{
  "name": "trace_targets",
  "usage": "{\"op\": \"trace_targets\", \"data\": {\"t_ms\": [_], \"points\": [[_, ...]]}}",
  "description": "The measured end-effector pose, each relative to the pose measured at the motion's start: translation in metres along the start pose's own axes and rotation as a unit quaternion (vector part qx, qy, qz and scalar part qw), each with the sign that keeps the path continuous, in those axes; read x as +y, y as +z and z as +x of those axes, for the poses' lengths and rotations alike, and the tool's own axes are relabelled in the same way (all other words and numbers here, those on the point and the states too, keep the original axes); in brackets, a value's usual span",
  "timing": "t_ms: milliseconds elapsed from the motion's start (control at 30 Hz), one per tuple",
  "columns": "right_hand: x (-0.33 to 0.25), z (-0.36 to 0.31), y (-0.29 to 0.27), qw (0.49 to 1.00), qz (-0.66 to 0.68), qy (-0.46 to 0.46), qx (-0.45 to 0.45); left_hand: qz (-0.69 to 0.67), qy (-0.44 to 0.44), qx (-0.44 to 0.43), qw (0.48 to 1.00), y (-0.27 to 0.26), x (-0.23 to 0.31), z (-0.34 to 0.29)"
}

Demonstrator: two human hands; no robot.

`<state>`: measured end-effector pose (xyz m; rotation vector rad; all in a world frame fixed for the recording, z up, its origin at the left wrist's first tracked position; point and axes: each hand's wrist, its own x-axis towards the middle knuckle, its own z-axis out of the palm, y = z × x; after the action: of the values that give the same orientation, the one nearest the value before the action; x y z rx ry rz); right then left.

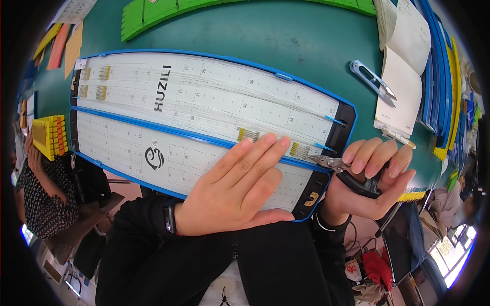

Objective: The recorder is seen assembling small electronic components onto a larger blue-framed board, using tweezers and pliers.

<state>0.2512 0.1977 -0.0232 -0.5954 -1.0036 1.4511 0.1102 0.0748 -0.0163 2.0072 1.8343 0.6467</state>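
Seen from above, a long blue-edged case (pixel 199 168) lies unfolded across a green counter (pixel 316 38), its near edge over the person's lap. Its two white lined boards meet at a blue spine; fine clear lines run lengthwise along the far board. Small yellow-and-metal coils (pixel 104 73) sit in groups at its left end, with more near the spine toward the right. The left hand (pixel 232 194) spreads palm down over the case, fingers straight and close together, thumb held apart, gripping nothing; the fingertips reach the coils by the spine, though whether they pin a line cannot be told. The right hand (pixel 370 205) has its fingers curled around black-handled pliers (pixel 362 184), whose metal nose points left at the case's right end, beside the spine; what the tips pinch is too small to tell. Beyond, to the right, pale blue thread snips (pixel 368 75) lie partly on an open notebook (pixel 400 97). A bright green strip (pixel 153 18) lies along the far side
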Motion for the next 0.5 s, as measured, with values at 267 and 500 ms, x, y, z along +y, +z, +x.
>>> {"op": "trace_targets", "data": {"t_ms": [267, 500], "points": [[0.0003, 0.0001, 0.001, 1.0, 0.008, 0.004, -0.005, 0.002, 0.001, 0.0, 1.0, -0.0001, 0.0002, 0.0003], [0.0007, -0.0024, -0.005, 0.998, 0.057, 0.016, 0.003, -0.001, 0.008, 0.007, 1.0, -0.0015, 0.0001, 0.0002]]}}
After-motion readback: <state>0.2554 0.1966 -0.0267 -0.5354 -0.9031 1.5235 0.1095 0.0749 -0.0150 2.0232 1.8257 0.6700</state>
